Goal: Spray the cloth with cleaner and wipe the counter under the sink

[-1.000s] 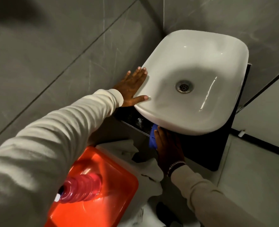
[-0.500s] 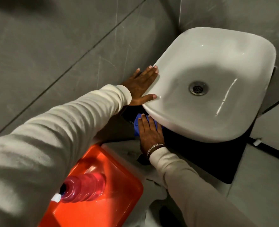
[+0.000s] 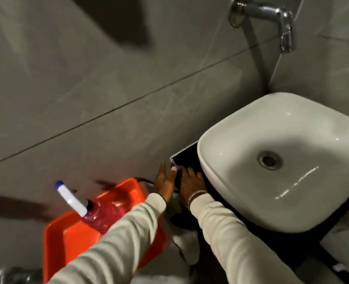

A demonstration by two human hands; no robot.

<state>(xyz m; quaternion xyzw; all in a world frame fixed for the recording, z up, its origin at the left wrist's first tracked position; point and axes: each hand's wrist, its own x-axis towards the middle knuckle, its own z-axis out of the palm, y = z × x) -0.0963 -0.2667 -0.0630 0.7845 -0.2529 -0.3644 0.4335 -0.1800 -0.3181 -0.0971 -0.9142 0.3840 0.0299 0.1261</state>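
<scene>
The white sink (image 3: pixel 282 160) sits on a black counter (image 3: pixel 187 155), of which only the left corner shows past the basin. My right hand (image 3: pixel 191 181) lies palm down on that corner, pressing the blue cloth (image 3: pixel 174 168). Only a sliver of the cloth shows at my fingertips. My left hand (image 3: pixel 164 181) is open with its fingers apart, held upright against the counter's left edge, close beside my right hand. The pink spray bottle (image 3: pixel 99 216) with a white nozzle stands on the orange stool (image 3: pixel 67 242) at lower left, partly behind my left sleeve.
A chrome tap (image 3: pixel 272 15) juts from the grey tiled wall above the sink. The tiled wall runs close along the counter's left side. White crumpled material (image 3: pixel 184 240) lies on the floor between the stool and the counter.
My left hand has come off the sink rim and dropped to the counter's left edge. My right hand has slid the cloth left to the corner. The view has tilted up to show the tap.
</scene>
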